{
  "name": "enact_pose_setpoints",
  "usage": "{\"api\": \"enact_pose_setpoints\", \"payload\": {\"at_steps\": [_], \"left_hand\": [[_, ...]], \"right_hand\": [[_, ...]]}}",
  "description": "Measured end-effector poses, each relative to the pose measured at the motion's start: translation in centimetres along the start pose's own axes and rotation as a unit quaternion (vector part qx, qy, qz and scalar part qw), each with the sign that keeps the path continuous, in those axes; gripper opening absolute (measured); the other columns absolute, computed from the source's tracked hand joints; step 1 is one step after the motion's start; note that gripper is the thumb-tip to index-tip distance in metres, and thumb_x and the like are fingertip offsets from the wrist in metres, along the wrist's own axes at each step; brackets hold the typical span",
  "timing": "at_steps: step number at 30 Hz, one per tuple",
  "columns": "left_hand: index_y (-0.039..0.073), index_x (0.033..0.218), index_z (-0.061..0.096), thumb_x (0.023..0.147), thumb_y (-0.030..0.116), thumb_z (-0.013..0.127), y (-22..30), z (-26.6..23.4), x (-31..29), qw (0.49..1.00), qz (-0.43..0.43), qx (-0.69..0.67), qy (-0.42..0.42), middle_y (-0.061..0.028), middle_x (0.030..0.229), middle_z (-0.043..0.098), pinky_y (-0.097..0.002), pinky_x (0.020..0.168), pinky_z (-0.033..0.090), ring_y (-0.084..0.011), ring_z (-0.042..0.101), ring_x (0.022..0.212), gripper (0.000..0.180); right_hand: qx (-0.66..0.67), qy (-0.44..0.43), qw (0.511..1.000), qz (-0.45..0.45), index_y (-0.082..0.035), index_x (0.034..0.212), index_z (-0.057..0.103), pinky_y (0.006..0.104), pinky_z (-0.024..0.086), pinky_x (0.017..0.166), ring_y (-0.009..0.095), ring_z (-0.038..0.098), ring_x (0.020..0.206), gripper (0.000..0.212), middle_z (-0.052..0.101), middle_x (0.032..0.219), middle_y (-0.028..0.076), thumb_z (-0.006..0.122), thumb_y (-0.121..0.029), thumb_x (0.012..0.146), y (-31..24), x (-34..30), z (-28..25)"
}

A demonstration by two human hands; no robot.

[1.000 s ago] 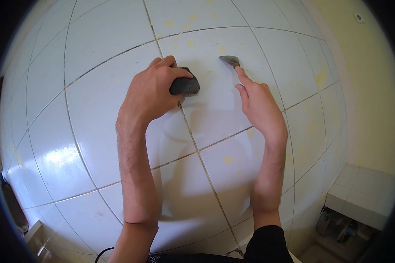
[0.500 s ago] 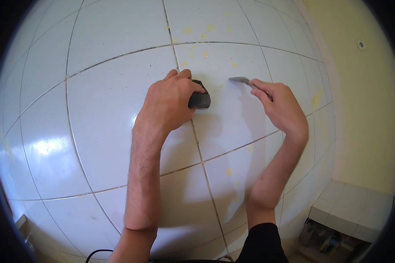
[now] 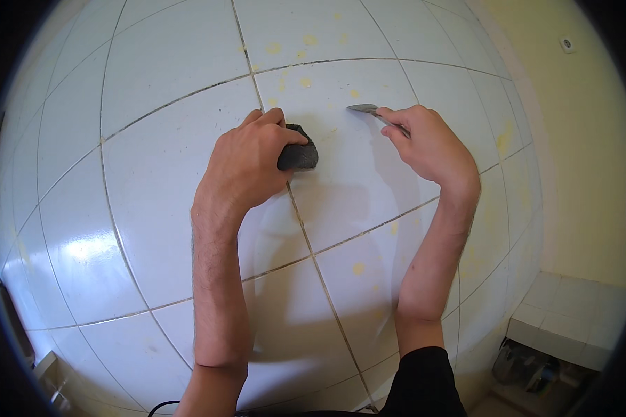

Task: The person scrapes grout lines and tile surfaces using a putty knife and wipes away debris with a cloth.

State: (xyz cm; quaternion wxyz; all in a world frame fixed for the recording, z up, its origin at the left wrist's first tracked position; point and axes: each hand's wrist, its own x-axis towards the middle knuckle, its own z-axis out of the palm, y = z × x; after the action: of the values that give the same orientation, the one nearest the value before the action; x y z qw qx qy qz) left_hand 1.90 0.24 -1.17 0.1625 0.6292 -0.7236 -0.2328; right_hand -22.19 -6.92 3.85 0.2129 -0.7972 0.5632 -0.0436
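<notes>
My left hand (image 3: 247,160) is closed around a dark grey block (image 3: 300,157) with a rough upper edge; whether it is a sponge or a small holder I cannot tell. Between the thumb and fingers of my right hand (image 3: 430,147) is a small metal tool with a leaf-shaped end (image 3: 362,108), its tip pointing left. Both hands are over a white tiled surface (image 3: 181,208). Pale yellow spots (image 3: 306,82) mark the tiles beyond the tool's tip. I cannot make out whether the tip touches the tile.
Dark grout lines run between the tiles. On the right is a yellowish wall (image 3: 570,174) with a small round fitting (image 3: 567,45). Below it is a tiled ledge (image 3: 563,316) over a dark opening. A black cable (image 3: 161,406) curves at the lower edge.
In the picture both hands sit a little further left, and the tool's tip slightly higher. The tile lines have shifted too, so the view has moved. Both grips are the same.
</notes>
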Motion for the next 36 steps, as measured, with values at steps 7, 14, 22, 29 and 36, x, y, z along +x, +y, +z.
{"api": "enact_pose_setpoints", "payload": {"at_steps": [7, 14, 22, 29, 36], "left_hand": [[0.017, 0.112, 0.080, 0.073, -0.002, 0.077, 0.0, -0.3, -0.1, 1.000, 0.002, 0.009, 0.026, -0.0019, 0.102, 0.066, -0.0388, 0.084, 0.059, -0.0245, 0.064, 0.100, 0.044], [0.017, 0.110, 0.079, 0.073, 0.000, 0.078, -0.5, 0.1, -0.1, 0.999, -0.003, 0.003, 0.050, -0.0012, 0.101, 0.067, -0.0386, 0.082, 0.059, -0.0239, 0.063, 0.098, 0.041], [0.016, 0.111, 0.079, 0.073, 0.000, 0.078, -0.4, -0.1, 0.1, 0.998, 0.008, -0.001, 0.060, -0.0013, 0.101, 0.066, -0.0395, 0.080, 0.059, -0.0242, 0.063, 0.097, 0.041], [0.016, 0.111, 0.079, 0.075, 0.000, 0.079, -0.4, -0.1, 0.2, 0.997, 0.012, -0.004, 0.075, -0.0011, 0.101, 0.066, -0.0392, 0.080, 0.059, -0.0240, 0.062, 0.096, 0.040], [0.017, 0.112, 0.079, 0.074, -0.001, 0.078, -0.3, -0.3, 0.1, 0.997, 0.007, -0.009, 0.073, -0.0013, 0.101, 0.066, -0.0396, 0.081, 0.059, -0.0244, 0.063, 0.097, 0.041]], "right_hand": [[-0.020, -0.022, 0.999, 0.043, -0.005, 0.137, 0.067, 0.0440, 0.049, 0.067, 0.031, 0.055, 0.060, 0.038, 0.066, 0.079, 0.024, 0.059, -0.009, 0.099, 0.1, 0.0, 0.0], [-0.021, -0.046, 0.997, 0.056, -0.005, 0.139, 0.065, 0.0432, 0.048, 0.065, 0.029, 0.048, 0.055, 0.041, 0.062, 0.070, 0.022, 0.057, -0.007, 0.098, -0.5, -0.3, -0.1], [-0.018, -0.053, 0.995, 0.077, -0.005, 0.142, 0.063, 0.0339, 0.049, 0.072, 0.019, 0.044, 0.067, 0.041, 0.060, 0.079, 0.014, 0.059, -0.007, 0.101, -1.2, 0.5, 0.3], [-0.018, -0.049, 0.997, 0.060, -0.004, 0.143, 0.061, 0.0339, 0.049, 0.071, 0.021, 0.043, 0.067, 0.041, 0.057, 0.077, 0.013, 0.059, -0.008, 0.102, -0.7, 0.3, 0.5], [-0.012, -0.049, 0.997, 0.063, -0.004, 0.143, 0.061, 0.0352, 0.046, 0.067, 0.020, 0.043, 0.065, 0.042, 0.054, 0.074, 0.014, 0.059, -0.008, 0.101, -1.3, 0.2, 0.7]]}}
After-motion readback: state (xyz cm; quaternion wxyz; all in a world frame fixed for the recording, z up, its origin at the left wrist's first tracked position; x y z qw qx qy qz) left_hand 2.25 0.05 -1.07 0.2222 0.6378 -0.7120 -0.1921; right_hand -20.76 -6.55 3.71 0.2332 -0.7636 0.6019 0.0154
